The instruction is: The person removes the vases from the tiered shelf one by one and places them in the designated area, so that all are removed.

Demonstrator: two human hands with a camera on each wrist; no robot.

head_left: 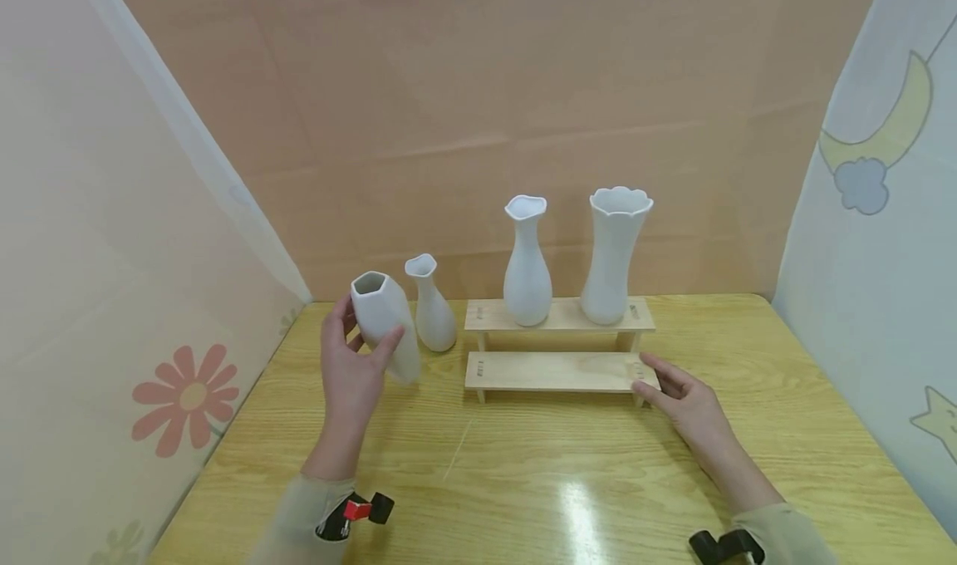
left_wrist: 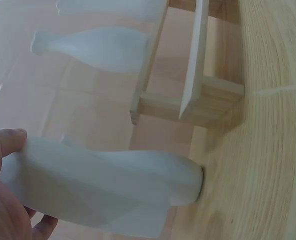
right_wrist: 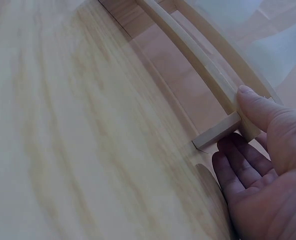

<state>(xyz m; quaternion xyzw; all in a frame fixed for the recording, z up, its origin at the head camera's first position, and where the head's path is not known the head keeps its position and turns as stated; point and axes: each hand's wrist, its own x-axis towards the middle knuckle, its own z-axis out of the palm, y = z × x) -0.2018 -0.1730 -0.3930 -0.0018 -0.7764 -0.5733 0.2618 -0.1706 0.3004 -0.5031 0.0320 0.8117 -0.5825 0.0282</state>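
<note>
My left hand (head_left: 353,378) grips a white faceted vase (head_left: 390,326) with a five-sided mouth, thumb on one side and fingers on the other. The vase leans, its mouth toward the left; in the left wrist view its base (left_wrist: 160,220) looks raised off the table. Close behind it stands a smaller narrow-necked white vase (head_left: 435,316). With my right hand (head_left: 691,407) I pinch the right end of the lower step of a two-step wooden stand (head_left: 553,371). The right wrist view shows the thumb (right_wrist: 258,107) over the board and the fingers curled below.
On the upper step stand a slim white vase (head_left: 527,278) with a wavy lip and a wider white vase (head_left: 615,257) with a scalloped rim. The wood-grain table (head_left: 523,474) meets a tan backdrop (head_left: 419,133) behind, with patterned cloth walls at both sides.
</note>
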